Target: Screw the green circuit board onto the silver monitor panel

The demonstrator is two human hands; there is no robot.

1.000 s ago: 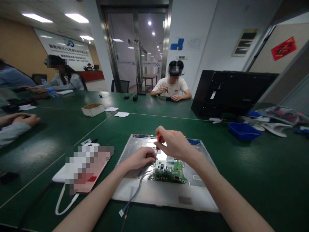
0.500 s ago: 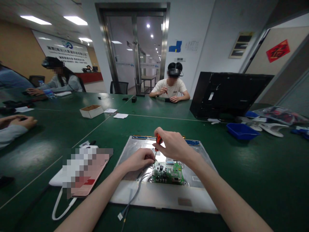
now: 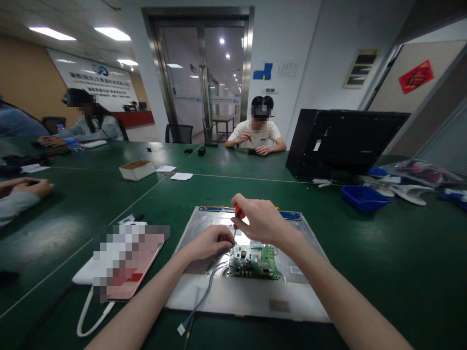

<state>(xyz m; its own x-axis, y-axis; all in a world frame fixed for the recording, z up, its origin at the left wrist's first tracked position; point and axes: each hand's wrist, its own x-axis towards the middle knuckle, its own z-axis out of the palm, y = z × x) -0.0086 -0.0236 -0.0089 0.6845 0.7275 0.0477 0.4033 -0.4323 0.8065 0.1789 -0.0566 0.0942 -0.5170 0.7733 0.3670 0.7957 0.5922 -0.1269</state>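
My right hand [image 3: 264,221] is closed around the red-and-black handle of a screwdriver [image 3: 239,212]. Its thin shaft points down to the upper left corner of a green circuit board [image 3: 253,262]. Beside that tip, my left hand [image 3: 211,240] has its thumb and fingers pinched together at the board's corner; whatever lies between them is hidden. The board rests on the silvery metal back of a flat display panel [image 3: 222,296]. From the board's left side a grey cable [image 3: 207,289] runs down over the panel's front edge, ending in a white connector [image 3: 181,329].
Left of the panel lie a white power bank [image 3: 85,272] with a cable and a pink phone [image 3: 126,287]. Further off are a white box [image 3: 136,170], a blue tray [image 3: 365,198] and a large black monitor [image 3: 339,141]. Other people sit around the green table [image 3: 401,262].
The head view has shifted very slightly. Both hands and the screwdriver keep nearly the same position at the board's corner.
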